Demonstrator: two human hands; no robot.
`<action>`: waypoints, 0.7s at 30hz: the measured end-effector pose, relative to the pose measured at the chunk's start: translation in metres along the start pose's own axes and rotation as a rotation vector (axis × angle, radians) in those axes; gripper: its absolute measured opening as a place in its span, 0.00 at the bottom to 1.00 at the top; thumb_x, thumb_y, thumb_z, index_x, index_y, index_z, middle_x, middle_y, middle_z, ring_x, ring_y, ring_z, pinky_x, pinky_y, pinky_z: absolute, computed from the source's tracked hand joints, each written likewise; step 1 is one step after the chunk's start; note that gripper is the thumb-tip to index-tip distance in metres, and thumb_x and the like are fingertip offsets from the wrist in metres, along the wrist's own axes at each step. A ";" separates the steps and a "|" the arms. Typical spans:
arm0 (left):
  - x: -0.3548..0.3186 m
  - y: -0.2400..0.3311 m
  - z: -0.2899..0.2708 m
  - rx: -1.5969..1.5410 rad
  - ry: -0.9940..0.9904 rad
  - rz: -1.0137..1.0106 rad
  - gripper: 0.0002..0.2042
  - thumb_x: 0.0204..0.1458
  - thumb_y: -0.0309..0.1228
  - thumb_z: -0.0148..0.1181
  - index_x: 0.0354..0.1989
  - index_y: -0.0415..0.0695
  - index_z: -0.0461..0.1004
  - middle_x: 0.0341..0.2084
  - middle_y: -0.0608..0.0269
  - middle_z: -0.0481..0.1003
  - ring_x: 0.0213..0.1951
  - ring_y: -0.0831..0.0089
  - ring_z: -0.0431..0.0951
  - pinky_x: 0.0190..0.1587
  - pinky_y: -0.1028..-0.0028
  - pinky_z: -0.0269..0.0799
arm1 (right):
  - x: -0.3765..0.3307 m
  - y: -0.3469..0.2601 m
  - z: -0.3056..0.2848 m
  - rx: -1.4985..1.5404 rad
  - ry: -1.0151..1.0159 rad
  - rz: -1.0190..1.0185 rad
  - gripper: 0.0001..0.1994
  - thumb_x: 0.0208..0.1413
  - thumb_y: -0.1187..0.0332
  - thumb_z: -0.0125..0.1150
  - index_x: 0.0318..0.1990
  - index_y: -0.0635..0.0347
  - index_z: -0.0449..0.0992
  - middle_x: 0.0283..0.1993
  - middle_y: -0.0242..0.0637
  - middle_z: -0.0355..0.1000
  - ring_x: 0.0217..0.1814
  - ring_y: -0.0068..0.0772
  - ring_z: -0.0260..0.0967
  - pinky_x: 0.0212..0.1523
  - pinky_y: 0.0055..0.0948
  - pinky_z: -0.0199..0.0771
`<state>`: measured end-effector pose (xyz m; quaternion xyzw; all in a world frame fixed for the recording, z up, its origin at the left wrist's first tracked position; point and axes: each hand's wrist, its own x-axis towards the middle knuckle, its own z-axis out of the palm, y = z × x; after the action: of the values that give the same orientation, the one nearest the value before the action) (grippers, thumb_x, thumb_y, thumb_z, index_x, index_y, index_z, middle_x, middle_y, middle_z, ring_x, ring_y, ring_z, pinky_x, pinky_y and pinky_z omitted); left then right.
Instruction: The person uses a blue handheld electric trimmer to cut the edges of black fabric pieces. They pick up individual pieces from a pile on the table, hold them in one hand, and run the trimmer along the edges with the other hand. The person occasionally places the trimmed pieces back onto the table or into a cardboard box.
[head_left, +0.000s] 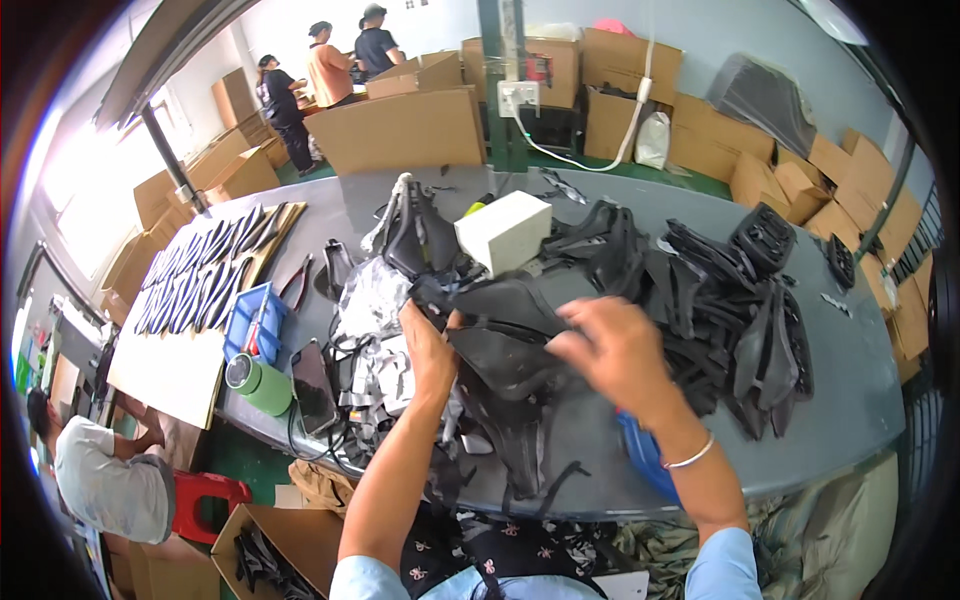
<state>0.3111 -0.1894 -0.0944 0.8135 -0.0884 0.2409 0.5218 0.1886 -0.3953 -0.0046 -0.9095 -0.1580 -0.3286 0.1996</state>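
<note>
Black shell (505,362) between the hands (430,352) (615,350), any lettering illegible

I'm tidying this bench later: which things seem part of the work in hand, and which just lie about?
Likely in the work:
black piece, at the left hand, right hand nearby
black parts heaped at right

Likely just lying about:
phone
green bottle

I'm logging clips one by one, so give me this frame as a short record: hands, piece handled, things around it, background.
Left hand: gripping the left edge of a black molded piece
Right hand: partly open, blurred, by the piece's right side; contact unclear
Left side: green bottle, dark phone, blue basket
Beyond the piece: white box
Right side: heaped black parts
Table: gray
Background: three people standing near cardboard boxes
</note>
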 end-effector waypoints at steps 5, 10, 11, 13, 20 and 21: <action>0.043 -0.010 -0.002 0.156 -0.672 -0.070 0.17 0.52 0.40 0.57 0.34 0.34 0.67 0.28 0.41 0.71 0.32 0.45 0.72 0.36 0.58 0.66 | -0.003 0.076 0.034 -0.359 -0.180 0.432 0.19 0.54 0.48 0.53 0.41 0.51 0.74 0.28 0.42 0.73 0.33 0.52 0.72 0.32 0.43 0.70; 0.112 -0.037 0.008 0.181 0.109 0.045 0.12 0.52 0.31 0.53 0.42 0.38 0.68 0.35 0.47 0.72 0.41 0.52 0.72 0.44 0.60 0.65 | -0.010 0.104 0.055 -0.295 -0.353 0.542 0.26 0.55 0.39 0.44 0.31 0.52 0.77 0.23 0.48 0.73 0.28 0.55 0.71 0.30 0.49 0.68; 0.126 -0.059 0.008 0.277 0.122 0.025 0.14 0.51 0.33 0.54 0.43 0.38 0.67 0.36 0.46 0.72 0.42 0.51 0.72 0.46 0.60 0.65 | -0.005 0.103 0.054 -0.229 -0.330 0.633 0.27 0.55 0.38 0.43 0.27 0.53 0.77 0.24 0.49 0.73 0.31 0.56 0.71 0.30 0.48 0.67; 0.154 -0.096 0.016 0.450 0.149 0.001 0.19 0.49 0.35 0.57 0.47 0.37 0.66 0.39 0.44 0.72 0.44 0.51 0.72 0.49 0.60 0.65 | -0.004 0.117 0.044 0.012 -0.206 0.791 0.25 0.54 0.42 0.51 0.25 0.58 0.75 0.21 0.45 0.72 0.27 0.47 0.72 0.29 0.40 0.66; 0.208 -0.119 0.023 0.150 -0.360 -0.442 0.30 0.40 0.35 0.67 0.51 0.33 0.66 0.45 0.45 0.72 0.46 0.57 0.73 0.50 0.64 0.68 | -0.012 0.131 -0.011 0.288 0.286 0.612 0.09 0.46 0.71 0.63 0.33 0.62 0.70 0.33 0.29 0.66 0.39 0.21 0.61 0.45 0.20 0.60; 0.208 -0.109 0.025 0.099 -0.434 -0.512 0.29 0.41 0.33 0.66 0.52 0.33 0.65 0.43 0.47 0.72 0.46 0.59 0.74 0.49 0.65 0.69 | -0.010 0.126 -0.021 0.270 0.375 0.624 0.09 0.47 0.73 0.62 0.35 0.62 0.70 0.36 0.28 0.66 0.41 0.21 0.60 0.47 0.20 0.60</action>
<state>0.5427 -0.1417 -0.0902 0.8660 0.0215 -0.0728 0.4943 0.2228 -0.5158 -0.0288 -0.8036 0.1238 -0.3887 0.4333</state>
